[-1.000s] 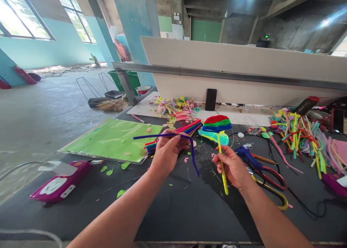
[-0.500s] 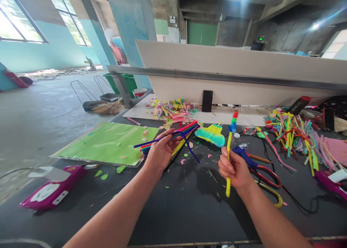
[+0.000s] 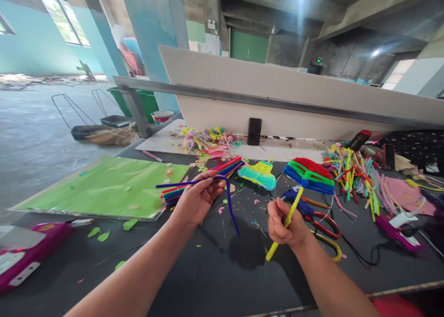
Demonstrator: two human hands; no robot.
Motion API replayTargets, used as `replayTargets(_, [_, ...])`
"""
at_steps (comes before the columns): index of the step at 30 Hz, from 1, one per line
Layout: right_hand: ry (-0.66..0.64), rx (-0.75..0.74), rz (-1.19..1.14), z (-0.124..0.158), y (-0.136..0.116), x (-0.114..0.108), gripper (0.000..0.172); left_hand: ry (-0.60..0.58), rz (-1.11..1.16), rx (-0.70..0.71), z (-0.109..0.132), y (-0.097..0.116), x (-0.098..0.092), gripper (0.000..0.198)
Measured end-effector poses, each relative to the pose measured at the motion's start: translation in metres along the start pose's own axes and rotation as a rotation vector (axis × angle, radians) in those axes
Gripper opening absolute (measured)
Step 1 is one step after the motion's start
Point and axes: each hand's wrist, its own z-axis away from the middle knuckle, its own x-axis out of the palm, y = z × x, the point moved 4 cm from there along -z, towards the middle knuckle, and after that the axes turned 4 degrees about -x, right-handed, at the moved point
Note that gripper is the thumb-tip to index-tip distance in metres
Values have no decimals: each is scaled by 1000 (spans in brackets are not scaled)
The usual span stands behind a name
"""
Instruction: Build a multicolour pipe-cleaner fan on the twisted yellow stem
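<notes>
Between the thumb and fingers of my left hand (image 3: 197, 197) is a dark purple pipe cleaner (image 3: 230, 201), bent so one end hangs down. Beneath that hand lies a bundle of coloured pipe cleaners (image 3: 169, 196) on the table. My right hand (image 3: 286, 222) is closed around a yellow pipe-cleaner stem (image 3: 296, 201). At its top is a flat fan of red, green and blue pipe cleaners (image 3: 308, 174), tilted to the right. Scissors (image 3: 324, 220) with red and yellow handles lie behind my right hand. A yellow and turquoise pipe-cleaner bundle (image 3: 258, 174) rests between the hands.
A green sheet in clear film (image 3: 104, 183) covers the table's left. Purple glue-gun-like devices (image 3: 34, 252) sit at both sides. A phone (image 3: 254, 131) leans on the back board. Heaps of pipe-cleaner scraps (image 3: 350, 169) lie at the right and back. A black cord (image 3: 360, 252) crosses the right.
My right hand has turned the yellow stem, so the coloured top now shows its broad face instead of its edge. The view has swung to the right. The left hand still holds the purple pipe cleaner.
</notes>
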Motion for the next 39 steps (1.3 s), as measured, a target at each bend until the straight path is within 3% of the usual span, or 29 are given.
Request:
replayTargets(10, [169, 48, 70, -8, 1, 7, 45, -111, 96, 120, 21, 8, 19, 10])
replayTargets(18, [356, 46, 190, -11, 3, 2, 46, -18, 109, 318, 26, 36, 14, 12])
replayTargets(23, [567, -45, 334, -12, 4, -1, 35, 3, -25, 330, 18, 20, 20, 9])
replayTargets(27, [617, -107, 385, -12, 5, 4, 41, 33, -52, 343, 13, 7, 19, 11])
replayTargets(33, [709, -252, 538, -11, 1, 2, 62, 15, -116, 151, 7, -13, 12, 17])
replayTargets(39, [795, -280, 670, -8, -2, -3, 56, -128, -55, -85, 12, -35, 20, 21])
